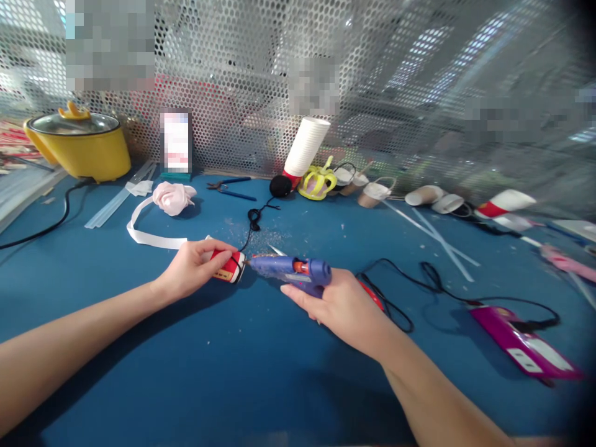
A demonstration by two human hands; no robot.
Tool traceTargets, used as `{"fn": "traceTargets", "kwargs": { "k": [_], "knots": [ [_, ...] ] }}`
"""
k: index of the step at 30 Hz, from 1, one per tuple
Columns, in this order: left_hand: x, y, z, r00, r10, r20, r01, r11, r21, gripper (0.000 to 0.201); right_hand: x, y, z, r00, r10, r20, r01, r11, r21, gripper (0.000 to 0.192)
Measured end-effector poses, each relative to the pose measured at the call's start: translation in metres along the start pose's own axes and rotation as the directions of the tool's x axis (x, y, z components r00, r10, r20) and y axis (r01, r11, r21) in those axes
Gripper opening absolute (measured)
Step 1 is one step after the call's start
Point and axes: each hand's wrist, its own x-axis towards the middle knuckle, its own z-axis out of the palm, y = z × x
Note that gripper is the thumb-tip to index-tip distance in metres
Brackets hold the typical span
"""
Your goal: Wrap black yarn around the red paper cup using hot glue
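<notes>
From my station I see my left hand (198, 267) pinched closed on a red-and-white cup (226, 272); at the cup's three o'clock, my right hand (347, 304) curls around a blue glue gun (279, 267), nozzle (248, 262) by the cup's end. Black cord (254, 217) lies toward one o'clock.

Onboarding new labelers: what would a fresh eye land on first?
The blue-violet glue gun in the right hand, mid-frame, its tip close to the red-and-white cup in the left hand. Then the bright yellow pot at the far left, and the purple slab at lower right.
</notes>
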Motion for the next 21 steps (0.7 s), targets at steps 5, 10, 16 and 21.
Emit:
{"fn": "traceTargets", "kwargs": {
  "k": [5, 10, 16, 21],
  "knots": [
    [-0.0002, -0.0006, 0.0002, 1.000, 0.004, -0.012, -0.004, 1.000, 0.006, 0.031, 0.0024, 0.0005, 0.0001, 1.000, 0.001, -0.020, -0.001, 1.000, 0.001, 0.018],
    [-0.0013, -0.0006, 0.0002, 1.000, 0.005, -0.009, -0.005, 1.000, -0.015, 0.030, 0.0050, 0.0003, 0.0007, 1.000, 0.013, -0.023, -0.013, 1.000, 0.008, 0.019],
    [-0.0017, -0.0019, 0.0008, 1.000, 0.012, -0.012, -0.012, 1.000, -0.017, 0.030, 0.0040, -0.0006, -0.0007, 0.996, 0.084, 0.011, -0.084, 0.995, 0.055, 0.018],
    [-0.0017, -0.0021, 0.0016, 1.000, -0.006, -0.007, 0.006, 0.999, -0.038, 0.030, 0.0032, -0.0034, -0.0031, 0.993, 0.112, 0.038, -0.114, 0.993, 0.045, 0.017]
  ]
}}
